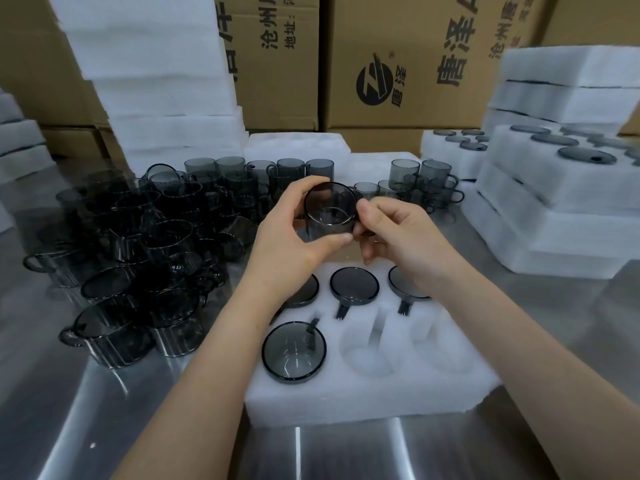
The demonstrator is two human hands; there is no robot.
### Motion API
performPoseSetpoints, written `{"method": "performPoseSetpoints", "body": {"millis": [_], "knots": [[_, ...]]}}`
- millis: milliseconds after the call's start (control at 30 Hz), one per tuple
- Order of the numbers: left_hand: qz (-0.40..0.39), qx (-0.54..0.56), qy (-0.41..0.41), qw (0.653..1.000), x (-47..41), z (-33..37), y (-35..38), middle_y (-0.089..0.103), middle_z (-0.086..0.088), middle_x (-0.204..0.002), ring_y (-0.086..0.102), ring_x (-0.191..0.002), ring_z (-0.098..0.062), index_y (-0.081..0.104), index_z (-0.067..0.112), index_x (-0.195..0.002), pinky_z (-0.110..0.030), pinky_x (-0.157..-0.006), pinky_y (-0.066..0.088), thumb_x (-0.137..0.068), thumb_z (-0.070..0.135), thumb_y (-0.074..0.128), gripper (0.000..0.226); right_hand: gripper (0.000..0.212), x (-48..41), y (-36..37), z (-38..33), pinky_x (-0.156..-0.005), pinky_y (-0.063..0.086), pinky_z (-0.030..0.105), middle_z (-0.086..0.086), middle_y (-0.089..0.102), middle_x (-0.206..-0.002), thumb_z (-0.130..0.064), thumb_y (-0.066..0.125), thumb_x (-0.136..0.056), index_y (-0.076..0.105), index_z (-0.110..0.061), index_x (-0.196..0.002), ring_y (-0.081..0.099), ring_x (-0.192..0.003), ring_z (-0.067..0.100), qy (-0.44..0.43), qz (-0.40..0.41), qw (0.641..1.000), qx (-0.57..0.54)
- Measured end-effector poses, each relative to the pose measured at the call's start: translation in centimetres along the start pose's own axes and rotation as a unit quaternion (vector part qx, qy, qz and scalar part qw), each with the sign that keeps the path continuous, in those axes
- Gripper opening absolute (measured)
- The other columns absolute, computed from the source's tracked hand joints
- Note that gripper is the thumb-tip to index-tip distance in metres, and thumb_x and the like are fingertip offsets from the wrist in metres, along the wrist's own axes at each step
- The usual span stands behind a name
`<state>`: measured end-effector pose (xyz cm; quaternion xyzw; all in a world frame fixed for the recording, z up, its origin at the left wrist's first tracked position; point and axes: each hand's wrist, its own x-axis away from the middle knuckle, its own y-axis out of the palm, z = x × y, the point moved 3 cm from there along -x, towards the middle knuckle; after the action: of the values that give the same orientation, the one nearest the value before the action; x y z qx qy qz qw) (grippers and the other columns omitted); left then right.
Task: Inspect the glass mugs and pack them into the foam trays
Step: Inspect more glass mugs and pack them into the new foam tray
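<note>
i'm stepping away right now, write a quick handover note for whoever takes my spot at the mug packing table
Hands: left hand and right hand both grip one glass mug above the foam tray, mid-inspection.
Tray: four of six pockets are filled. These are the back row (its left mug is partly hidden by the left arm) and the front left mug. The front middle pocket and front right pocket are empty.
Stock: loose mugs are heaped on the table left of the tray. Filled trays are stacked on the right.
Left to do: finish checking the held mug, seat it, fill the last pocket, then start another tray.
</note>
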<state>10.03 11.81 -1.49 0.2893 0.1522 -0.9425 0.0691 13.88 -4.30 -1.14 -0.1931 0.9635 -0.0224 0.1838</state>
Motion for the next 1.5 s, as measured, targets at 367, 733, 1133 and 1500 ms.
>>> {"method": "performPoseSetpoints", "body": {"millis": [367, 733, 1133, 1500], "knots": [[0.043, 0.077, -0.043, 0.995, -0.2, 0.0, -0.3, 0.070, 0.005, -0.108, 0.066, -0.102, -0.007, 0.060, 0.017, -0.120, -0.030, -0.093, 0.053, -0.076, 0.029, 0.071, 0.048, 0.018, 0.2, 0.3, -0.2, -0.064, 0.051, 0.028, 0.007, 0.061, -0.080, -0.011, 0.053, -0.093, 0.066, -0.003, -0.101, 0.055, -0.063, 0.014, -0.019, -0.093, 0.984, -0.149], [0.023, 0.112, -0.070, 0.991, -0.1, 0.1, -0.1, 0.069, -0.007, -0.108, 0.066, -0.100, -0.012, 0.062, 0.006, -0.122, -0.027, -0.086, 0.055, -0.090, 0.013, 0.067, 0.034, 0.029, 0.1, 0.3, -0.3, -0.052, 0.044, 0.025, -0.005, 0.051, -0.056, -0.026, 0.054, -0.090, 0.075, -0.024, -0.071, 0.047, -0.048, 0.013, -0.034, -0.033, 0.996, -0.071], [-0.028, 0.025, -0.001, 0.999, 0.2, 0.6, 0.1, 0.064, 0.012, -0.122, 0.058, -0.116, -0.002, 0.051, 0.031, -0.132, -0.027, -0.099, 0.046, -0.074, 0.022, 0.076, 0.064, 0.055, 0.0, 0.1, 0.3, -0.062, 0.045, 0.025, 0.002, 0.050, -0.047, -0.057, 0.058, -0.083, 0.061, -0.017, -0.046, 0.048, -0.050, 0.020, 0.051, -0.006, 0.998, -0.025], [-0.030, 0.141, 0.013, 0.989, 0.1, 0.8, 0.3, 0.064, -0.003, -0.119, 0.064, -0.112, -0.019, 0.058, 0.020, -0.116, -0.031, -0.092, 0.053, -0.088, 0.015, 0.061, 0.029, 0.048, -0.1, 0.4, 0.5, -0.080, 0.056, 0.042, 0.008, 0.064, -0.118, -0.040, 0.064, -0.084, 0.054, -0.023, -0.128, 0.067, -0.100, 0.027, 0.021, -0.069, 0.989, -0.129]]}}
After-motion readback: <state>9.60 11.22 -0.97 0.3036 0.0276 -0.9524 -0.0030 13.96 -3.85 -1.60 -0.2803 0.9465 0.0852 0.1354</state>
